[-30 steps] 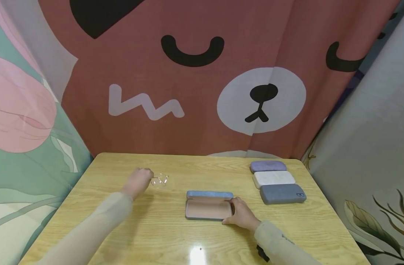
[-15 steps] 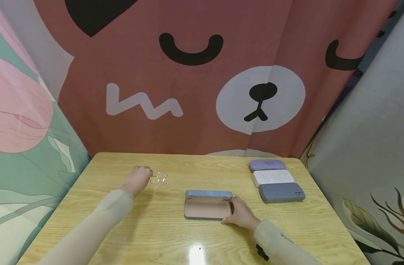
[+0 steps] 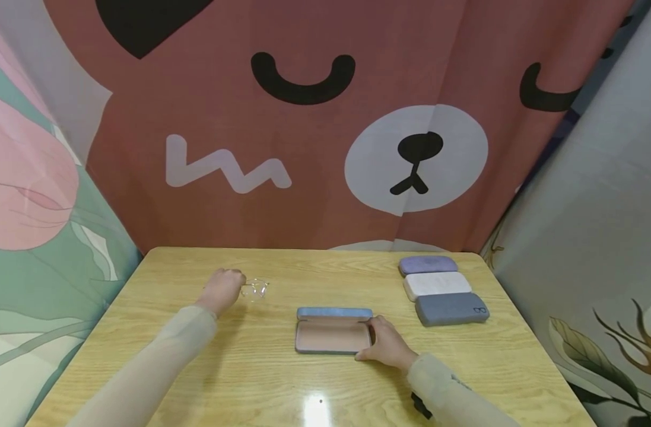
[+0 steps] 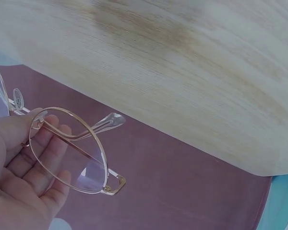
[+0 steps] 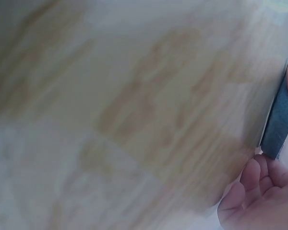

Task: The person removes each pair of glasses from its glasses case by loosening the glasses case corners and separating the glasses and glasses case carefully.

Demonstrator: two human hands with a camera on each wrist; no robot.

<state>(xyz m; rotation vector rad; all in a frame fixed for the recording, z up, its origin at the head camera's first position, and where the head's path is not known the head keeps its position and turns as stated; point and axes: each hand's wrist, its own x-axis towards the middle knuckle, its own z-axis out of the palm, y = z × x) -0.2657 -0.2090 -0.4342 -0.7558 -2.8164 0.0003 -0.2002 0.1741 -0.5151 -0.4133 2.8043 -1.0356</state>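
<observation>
My left hand [image 3: 222, 292] pinches a pair of thin gold-rimmed eyeglasses [image 3: 256, 289] above the left part of the table. The left wrist view shows a clear round lens in a gold rim [image 4: 102, 158], with thumb and fingers [image 4: 53, 151] at the frame near the bridge. A folded temple with a clear tip [image 4: 110, 120] passes behind the lens. On the table lies an eyeglass case [image 3: 333, 337], lid raised at the back, blue outside and pinkish-beige inside. My right hand [image 3: 387, 345] grips its right end; in the right wrist view only the case's dark edge [image 5: 278, 122] shows.
Three closed eyeglass cases lie side by side at the back right: a purple one [image 3: 428, 265], a white one [image 3: 437, 285] and a grey one [image 3: 452, 309] with a small glasses emblem. Printed curtains [image 3: 304, 213] hang behind the wooden table [image 3: 261, 379] and at both sides.
Both hands keep their holds almost in place. The eyeglasses have turned slightly in the left hand, and the head view has shifted a little.
</observation>
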